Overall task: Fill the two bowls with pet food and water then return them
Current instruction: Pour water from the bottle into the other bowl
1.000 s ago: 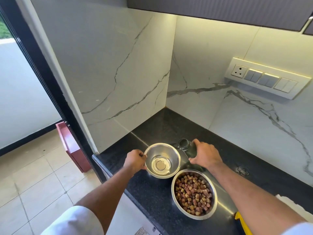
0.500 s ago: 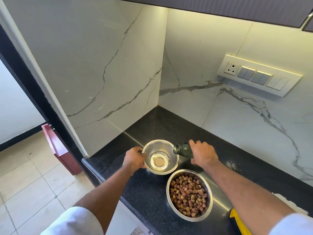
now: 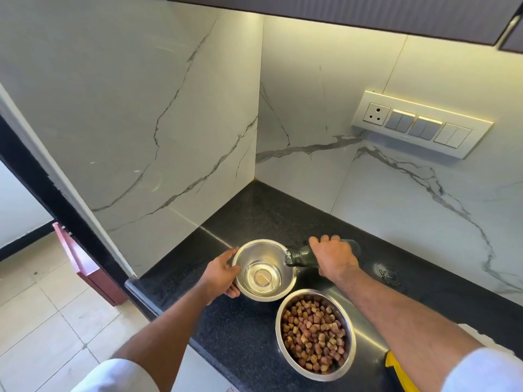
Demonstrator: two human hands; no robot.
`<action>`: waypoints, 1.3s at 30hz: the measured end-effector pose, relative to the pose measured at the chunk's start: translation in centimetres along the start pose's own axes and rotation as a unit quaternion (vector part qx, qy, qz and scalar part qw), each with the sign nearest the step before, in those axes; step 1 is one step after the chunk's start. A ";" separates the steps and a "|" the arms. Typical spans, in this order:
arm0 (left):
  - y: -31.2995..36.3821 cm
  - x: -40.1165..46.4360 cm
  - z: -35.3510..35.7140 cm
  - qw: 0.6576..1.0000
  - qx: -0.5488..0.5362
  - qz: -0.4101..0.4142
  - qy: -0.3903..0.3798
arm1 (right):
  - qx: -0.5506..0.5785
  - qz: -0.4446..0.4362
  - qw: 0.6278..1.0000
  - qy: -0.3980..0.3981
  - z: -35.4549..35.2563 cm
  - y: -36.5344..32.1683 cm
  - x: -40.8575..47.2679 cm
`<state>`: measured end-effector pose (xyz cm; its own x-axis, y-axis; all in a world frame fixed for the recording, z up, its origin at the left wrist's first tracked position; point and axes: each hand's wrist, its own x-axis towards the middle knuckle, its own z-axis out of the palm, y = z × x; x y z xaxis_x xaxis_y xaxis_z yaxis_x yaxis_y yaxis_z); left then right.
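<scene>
While you pour, the scene runs like this, largest thing first:

Tabletop: dark speckled stone in a marble-walled corner; it carries both bowls near its front edge, close to you.

Food bowl: steel, heaped with brown kibble, just beside the water bowl on your near right; this half of the filling looks finished.

Water bowl: steel, a shallow pool showing at the bottom, so it seems only partly filled.

Bottle: dark glass, tipped almost level, mouth over the water bowl's right rim so the stream lands inside.

Right hand: your grip wraps over the bottle's body, steering the tilt.

Left hand: your grip clasps the water bowl's left rim, probably to stop it sliding.
</scene>
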<state>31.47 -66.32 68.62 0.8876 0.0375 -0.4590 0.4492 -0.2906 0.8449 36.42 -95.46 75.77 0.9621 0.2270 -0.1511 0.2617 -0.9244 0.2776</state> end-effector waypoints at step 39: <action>2.0 -1.8 -0.1 0.999 0.036 0.012 -0.035 | -0.056 0.010 0.998 -0.033 -1.4 0.5 0.3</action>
<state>30.78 -66.88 71.13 0.8880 -0.0358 -0.4585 0.4168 -0.3589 0.8351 36.96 -95.40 77.20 0.9607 0.1851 -0.2066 0.2537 -0.8876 0.3844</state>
